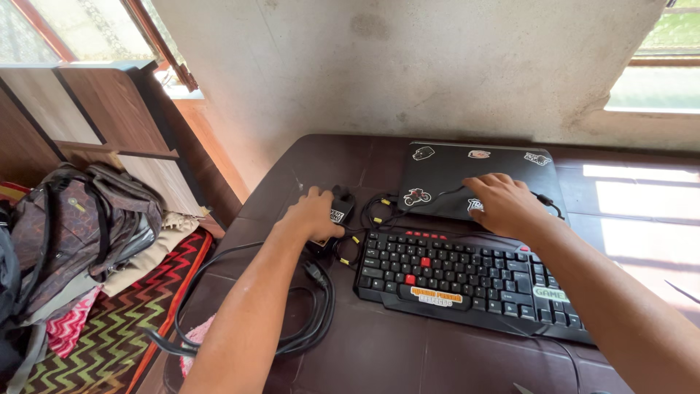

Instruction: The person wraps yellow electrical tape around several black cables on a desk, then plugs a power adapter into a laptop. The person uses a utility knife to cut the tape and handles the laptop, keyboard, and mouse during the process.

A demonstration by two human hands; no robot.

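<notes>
My left hand [315, 213] rests over a black power adapter [340, 209] near the left side of the dark table [328, 157], fingers curled on it. Black cables [310, 314] loop from the adapter toward the table's left edge. My right hand [503, 203] lies palm down on the lid of a closed black laptop [445, 171] that carries several stickers. In front of the laptop sits a black keyboard [467, 281] with a few red keys and stickers.
A backpack [80, 222] lies on a zigzag-patterned cloth [109, 328] to the left, beside a wooden cabinet [95, 109]. A plaster wall [408, 66] stands behind the table. Sunlight falls on the table's right part.
</notes>
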